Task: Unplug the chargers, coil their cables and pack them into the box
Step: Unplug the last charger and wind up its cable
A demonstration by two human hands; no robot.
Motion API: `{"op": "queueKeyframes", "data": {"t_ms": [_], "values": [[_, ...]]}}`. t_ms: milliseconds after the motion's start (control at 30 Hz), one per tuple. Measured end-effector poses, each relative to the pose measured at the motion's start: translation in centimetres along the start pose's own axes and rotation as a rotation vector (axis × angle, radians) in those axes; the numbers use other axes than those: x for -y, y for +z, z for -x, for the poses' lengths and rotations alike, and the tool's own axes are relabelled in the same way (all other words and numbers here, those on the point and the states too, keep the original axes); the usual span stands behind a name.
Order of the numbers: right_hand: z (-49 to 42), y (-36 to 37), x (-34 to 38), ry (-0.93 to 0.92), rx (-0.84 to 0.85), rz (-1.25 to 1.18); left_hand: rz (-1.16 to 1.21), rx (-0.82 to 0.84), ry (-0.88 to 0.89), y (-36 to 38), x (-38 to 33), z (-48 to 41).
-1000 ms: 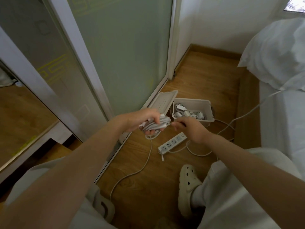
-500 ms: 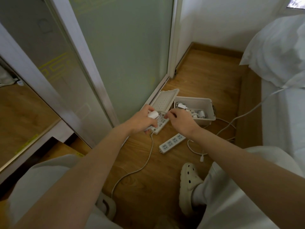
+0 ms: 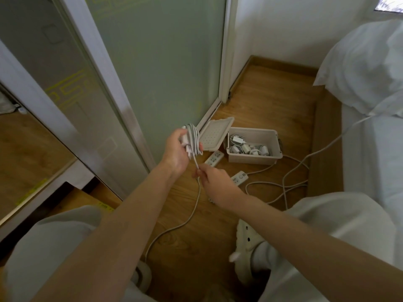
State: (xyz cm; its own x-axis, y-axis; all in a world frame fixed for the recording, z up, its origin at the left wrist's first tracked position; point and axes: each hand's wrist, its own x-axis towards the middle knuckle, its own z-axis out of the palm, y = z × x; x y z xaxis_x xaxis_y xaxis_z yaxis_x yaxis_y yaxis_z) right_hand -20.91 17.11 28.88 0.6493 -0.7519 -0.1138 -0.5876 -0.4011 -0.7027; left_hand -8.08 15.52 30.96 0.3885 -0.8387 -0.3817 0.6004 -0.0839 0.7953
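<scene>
A white coiled cable [image 3: 193, 138] with its charger [image 3: 185, 139] is gripped in the left hand [image 3: 177, 152], fingers closed round the bundle, held up in the air above the floor. From the bundle a loose strand is led down and is pinched between thumb and fingertips of the right hand [image 3: 212, 179], just below and to the right of the left grip. Beyond the coil, the box [image 3: 254, 159] is seen on the wooden floor [image 3: 268, 101], its lid [image 3: 214, 136] propped open on the near-left side, several coiled chargers already laid inside. Between the hands and the box, one power strip [image 3: 214, 158] is lying; a second power strip [image 3: 238, 178] is found just right of the right hand, white leads trailing away.
</scene>
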Motion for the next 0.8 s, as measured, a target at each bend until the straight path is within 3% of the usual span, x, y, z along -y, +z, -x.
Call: {"op": "queueKeyframes", "data": {"t_ms": [67,167,300,400,533,800], "values": [[0.1,0.2,-0.5,0.021,0.021,-0.008,0.023,0.084,-0.01,0.0,0.1,0.1],[0.1,0.0,-1.2,0.077,0.035,-0.098,-0.225,0.18,0.044,-0.2,0.8,0.2],[0.3,-1.8,-2.1,0.212,0.128,-0.468,-0.391,0.217,0.038,-0.7,0.9,1.0],[-0.1,-3.0,-2.6,0.207,0.17,-0.662,-0.495,0.324,0.013,-1.3,0.9,1.3],[-0.3,-3.6,-2.1,0.11,0.249,-0.812,-0.516,0.336,0.006,-0.9,0.5,1.8],[-0.3,-3.0,-2.2,0.061,0.202,-1.164,-0.612,0.39,0.053,-0.6,-0.7,1.9]]}}
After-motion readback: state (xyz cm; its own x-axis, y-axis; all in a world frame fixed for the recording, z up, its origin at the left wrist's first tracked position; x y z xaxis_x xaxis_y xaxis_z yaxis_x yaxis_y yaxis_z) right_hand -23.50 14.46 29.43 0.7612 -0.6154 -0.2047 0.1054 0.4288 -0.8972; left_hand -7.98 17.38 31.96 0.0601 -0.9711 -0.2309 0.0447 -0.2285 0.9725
